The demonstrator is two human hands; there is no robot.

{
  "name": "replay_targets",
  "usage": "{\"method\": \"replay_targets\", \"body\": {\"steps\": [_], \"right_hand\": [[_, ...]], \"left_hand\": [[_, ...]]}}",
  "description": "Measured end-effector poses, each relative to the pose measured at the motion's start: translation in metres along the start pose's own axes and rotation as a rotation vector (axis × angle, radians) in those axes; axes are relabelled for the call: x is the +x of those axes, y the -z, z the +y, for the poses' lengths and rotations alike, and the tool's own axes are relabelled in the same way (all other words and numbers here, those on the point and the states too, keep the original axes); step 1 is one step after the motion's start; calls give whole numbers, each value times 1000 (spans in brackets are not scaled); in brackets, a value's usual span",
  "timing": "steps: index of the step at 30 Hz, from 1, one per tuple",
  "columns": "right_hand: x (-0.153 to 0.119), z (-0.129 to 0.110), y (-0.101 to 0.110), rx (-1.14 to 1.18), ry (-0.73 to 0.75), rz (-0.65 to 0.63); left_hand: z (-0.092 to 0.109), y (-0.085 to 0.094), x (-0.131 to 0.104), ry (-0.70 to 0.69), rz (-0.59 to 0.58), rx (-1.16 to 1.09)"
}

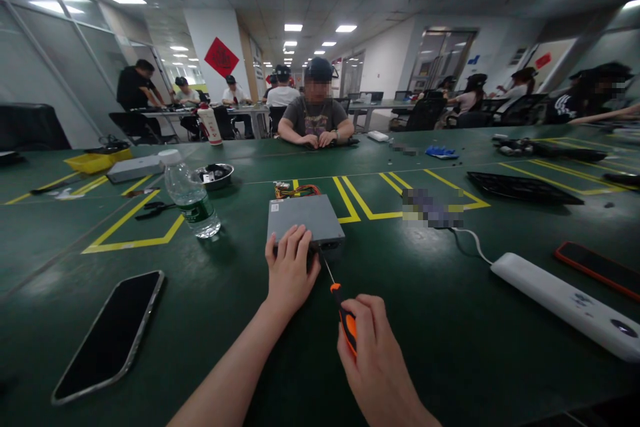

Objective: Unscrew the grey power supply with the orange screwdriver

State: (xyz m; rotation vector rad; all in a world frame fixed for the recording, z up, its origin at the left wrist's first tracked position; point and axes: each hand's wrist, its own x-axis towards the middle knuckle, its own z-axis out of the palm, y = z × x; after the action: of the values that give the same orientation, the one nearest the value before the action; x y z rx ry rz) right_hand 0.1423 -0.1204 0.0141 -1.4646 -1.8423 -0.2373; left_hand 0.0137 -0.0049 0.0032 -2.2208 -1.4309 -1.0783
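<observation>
A grey computer power supply unit lies flat on the green table, a white label on its top and a bundle of coloured cables at its far side. My left hand grips its near left edge, fingers on the top and thumb against the near side. In my right hand is an orange and black screwdriver, its shaft slanting up and away. The tip meets the unit's near side, close to my left thumb. Exactly what the tip touches is too small to make out.
A water bottle and a metal bowl stand left of the unit. A phone lies near left. On the right are a white power bank-like device with a cable and an orange-edged phone. A person sits opposite.
</observation>
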Motion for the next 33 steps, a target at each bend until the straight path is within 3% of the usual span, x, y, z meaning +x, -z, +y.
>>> {"method": "replay_targets", "body": {"steps": [3, 6, 9, 14, 19, 24, 29, 33], "right_hand": [[-4, 5, 1, 35, 20, -15], [-10, 13, 0, 134, -85, -107], [-14, 16, -2, 277, -267, -187], [-18, 9, -6, 553, -541, -153], [-18, 0, -8, 1087, -917, -315], [-8, -6, -9, 1459, -1195, -239], [-1, -4, -10, 1496, -1256, -92], [-1, -4, -6, 1588, -1321, -155]], "left_hand": [[0, 1, -1, -27, -12, 27], [0, 3, -1, -63, -24, 51], [0, 5, -2, -88, -49, 63], [-2, 7, -3, -89, -66, 67], [-4, 5, -3, -88, -51, 52], [-5, 4, -2, -98, -28, 29], [-6, 2, -2, -117, -24, 26], [-6, 2, -2, -111, -12, 25]]}}
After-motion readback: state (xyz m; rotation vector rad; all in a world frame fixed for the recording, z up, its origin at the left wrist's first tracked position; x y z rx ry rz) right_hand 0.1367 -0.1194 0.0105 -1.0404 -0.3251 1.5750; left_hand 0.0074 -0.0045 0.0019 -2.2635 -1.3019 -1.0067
